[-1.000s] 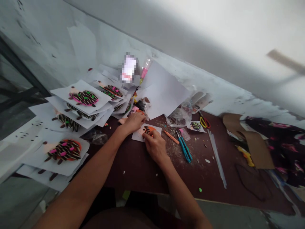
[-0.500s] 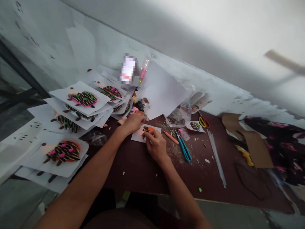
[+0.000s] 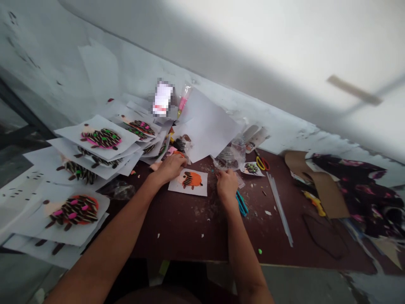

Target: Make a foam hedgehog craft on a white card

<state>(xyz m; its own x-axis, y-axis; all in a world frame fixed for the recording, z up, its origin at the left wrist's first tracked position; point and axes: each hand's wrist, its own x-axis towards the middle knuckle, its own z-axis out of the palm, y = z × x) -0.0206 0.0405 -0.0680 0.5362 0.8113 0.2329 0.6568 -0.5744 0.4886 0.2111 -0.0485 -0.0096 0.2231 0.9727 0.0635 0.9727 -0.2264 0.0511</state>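
Note:
A small white card (image 3: 202,188) lies flat on the table with an orange hedgehog shape (image 3: 195,179) on it. Dark striped seeds (image 3: 189,178) cover the hedgehog's left part, and the rest of its orange body is bare. Resting at the card's upper left corner, my left hand (image 3: 171,168) has its fingers stretched forward and slightly bent. My right hand (image 3: 227,185) is down on the table to the right of the card, its fingertips drawn together; what they hold, if anything, is hidden. Teal-handled scissors (image 3: 242,204) lie partly under the right wrist.
Several finished hedgehog sheets (image 3: 100,136) are piled on the left. Behind the card are a large white sheet (image 3: 209,126), a blurred-out phone (image 3: 163,98) and plastic bags (image 3: 232,154). Clear glue sticks (image 3: 280,209), a yellow glue gun (image 3: 314,202) and cardboard (image 3: 330,194) lie rightward.
My right hand has left the card and moved right, onto the scattered bits by the scissors. The hedgehog is uncovered now. My left hand stays by the card's corner. The view has shifted slightly.

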